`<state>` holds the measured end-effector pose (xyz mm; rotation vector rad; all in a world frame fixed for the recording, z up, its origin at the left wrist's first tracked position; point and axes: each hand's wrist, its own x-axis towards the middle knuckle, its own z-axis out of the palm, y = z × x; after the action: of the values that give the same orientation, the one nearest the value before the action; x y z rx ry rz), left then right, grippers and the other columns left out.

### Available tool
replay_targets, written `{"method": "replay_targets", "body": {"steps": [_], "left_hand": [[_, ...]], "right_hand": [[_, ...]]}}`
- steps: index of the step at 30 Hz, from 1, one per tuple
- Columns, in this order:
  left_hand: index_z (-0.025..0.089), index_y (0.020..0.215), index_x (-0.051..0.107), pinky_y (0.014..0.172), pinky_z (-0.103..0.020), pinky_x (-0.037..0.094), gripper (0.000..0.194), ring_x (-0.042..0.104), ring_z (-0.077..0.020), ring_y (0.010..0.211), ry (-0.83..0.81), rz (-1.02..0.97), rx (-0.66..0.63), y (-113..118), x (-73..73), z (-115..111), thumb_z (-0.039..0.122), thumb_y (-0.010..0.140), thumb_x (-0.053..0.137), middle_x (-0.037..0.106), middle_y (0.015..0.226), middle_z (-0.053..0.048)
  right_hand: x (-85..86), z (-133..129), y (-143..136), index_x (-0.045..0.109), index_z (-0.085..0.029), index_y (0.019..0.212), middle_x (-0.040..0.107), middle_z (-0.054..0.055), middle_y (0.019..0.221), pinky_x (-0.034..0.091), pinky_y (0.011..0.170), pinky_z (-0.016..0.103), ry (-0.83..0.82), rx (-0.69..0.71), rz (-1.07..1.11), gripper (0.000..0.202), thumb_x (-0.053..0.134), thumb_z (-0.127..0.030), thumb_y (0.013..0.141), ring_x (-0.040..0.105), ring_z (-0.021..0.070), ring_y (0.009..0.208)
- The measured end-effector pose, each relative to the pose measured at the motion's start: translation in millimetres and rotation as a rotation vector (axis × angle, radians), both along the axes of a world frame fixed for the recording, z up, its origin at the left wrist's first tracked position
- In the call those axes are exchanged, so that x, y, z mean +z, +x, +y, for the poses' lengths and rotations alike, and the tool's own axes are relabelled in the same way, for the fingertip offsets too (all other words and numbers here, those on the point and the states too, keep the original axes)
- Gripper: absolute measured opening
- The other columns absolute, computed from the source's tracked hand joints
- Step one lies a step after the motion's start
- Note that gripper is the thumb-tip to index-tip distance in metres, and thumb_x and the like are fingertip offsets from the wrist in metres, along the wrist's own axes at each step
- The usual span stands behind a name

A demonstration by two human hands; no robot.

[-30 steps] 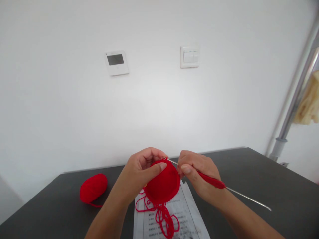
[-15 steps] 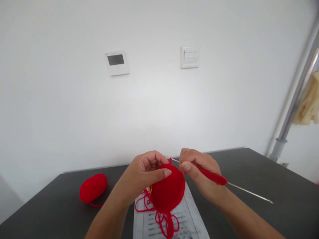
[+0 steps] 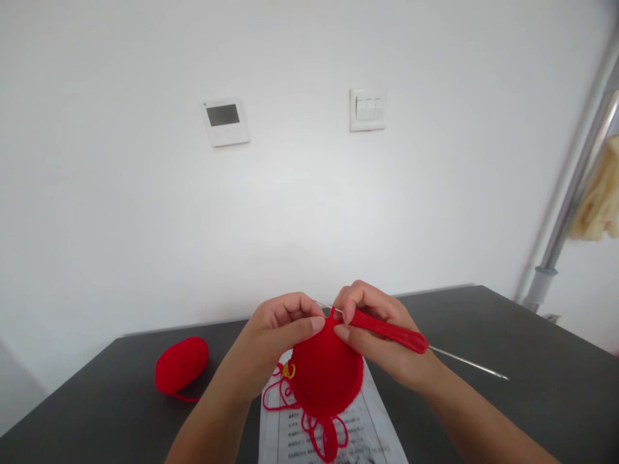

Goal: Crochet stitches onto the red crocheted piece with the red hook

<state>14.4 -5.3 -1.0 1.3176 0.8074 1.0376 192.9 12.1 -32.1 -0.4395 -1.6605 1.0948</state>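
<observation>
Round crocheted piece (image 3: 326, 380), red, held up by its top edge above a printed sheet (image 3: 372, 425) on a dark table (image 3: 483, 328). Left hand (image 3: 273, 332): thumb and fingers pinching the top rim, fingers curled together. Right hand (image 3: 396, 361): fingers bunched around the red-handled crochet hook (image 3: 391, 332), index finger bent over the handle near the front, thumb tip against the fabric near the rim. Thin shaft runs toward the left fingertips; a small upright loop (image 3: 332, 314) stands at the shaft. Handling, as judged: fabric light, soft, with some body from close stitches; nothing brittle. Best hold is the worked rim just beside the loop, pinched lightly, fabric left hanging. The loop is the weak spot; a sharp tug could pull it out or tighten it. Hook rigid, smooth metal likely slippery; take it by the thick handle. Yellow stitch marker (image 3: 289, 370) at the left edge, small, could snag. Loose yarn (image 3: 329, 441) below, limp, tangle-prone; yarn ball (image 3: 181, 365) off to the left, squashy, likely to roll if pulled.
</observation>
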Motion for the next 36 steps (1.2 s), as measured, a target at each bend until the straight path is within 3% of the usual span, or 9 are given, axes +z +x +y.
{"method": "replay_targets", "body": {"steps": [9,13,18,29,34,36], "left_hand": [[0.016,0.071,0.058,0.05,-0.017,0.032,0.023,0.043,-0.006,0.052,0.006,0.051,-0.006,-3,-1.1,3,0.035,0.08,0.067,0.053,0.06,0.004],[0.014,0.073,0.06,0.053,-0.018,0.035,0.025,0.046,-0.0077,0.056,-0.018,0.014,-0.061,-3,-1.7,4,0.037,0.081,0.065,0.056,0.065,0.001],[0.015,0.073,0.058,0.058,-0.02,0.042,0.021,0.054,-0.0106,0.063,-0.039,-0.163,-0.078,-2,0.2,3,0.031,0.08,0.067,0.062,0.076,-0.003],[0.014,0.078,0.059,0.047,-0.014,0.045,0.004,0.051,-0.0071,0.061,-0.105,-0.618,-0.088,-6,8.5,4,0.016,0.081,0.06,0.052,0.079,-0.001],[0.016,0.09,0.065,0.034,-0.012,0.04,0.016,0.049,-0.0066,0.052,0.019,-0.64,-0.204,-3,15.5,-9,0.029,0.083,0.061,0.057,0.082,-0.003],[0.019,0.092,0.068,0.043,-0.018,0.05,0.019,0.054,-0.01,0.056,0.176,-0.543,-0.17,1,17.4,-16,0.035,0.082,0.063,0.061,0.086,-0.004]], "right_hand": [[-0.5,-1,0,0.053,-0.021,0.077,0.054,-0.002,0.077,0.036,0.055,0.021,-0.056,0.019,0.011,0.011,0.062,-0.017,0.081,0.046,0.0108,0.064],[0.0,-1,0,0.053,-0.021,0.077,0.054,-0.002,0.075,0.036,0.055,0.022,-0.036,0.026,0.01,0.011,0.063,-0.016,0.08,0.046,0.0113,0.064],[1.4,-1,-1,0.053,-0.021,0.076,0.055,-0.001,0.075,0.036,0.054,0.021,-0.011,0.02,0.027,0.012,0.063,-0.015,0.079,0.046,0.0111,0.063],[1.8,-1,-1,0.052,-0.021,0.075,0.054,-0.002,0.072,0.037,0.053,0.021,0.051,-0.007,-0.049,0.013,0.058,-0.01,0.078,0.046,0.0106,0.062],[2.0,0,0,0.051,-0.021,0.076,0.056,-0.002,0.074,0.038,0.054,0.021,0.125,0.01,-0.159,0.016,0.053,-0.005,0.074,0.049,0.0102,0.06],[0.8,2,0,0.052,-0.02,0.076,0.057,-0.001,0.074,0.039,0.055,0.022,0.183,0.004,-0.203,0.016,0.052,-0.004,0.073,0.05,0.0107,0.061]]}}
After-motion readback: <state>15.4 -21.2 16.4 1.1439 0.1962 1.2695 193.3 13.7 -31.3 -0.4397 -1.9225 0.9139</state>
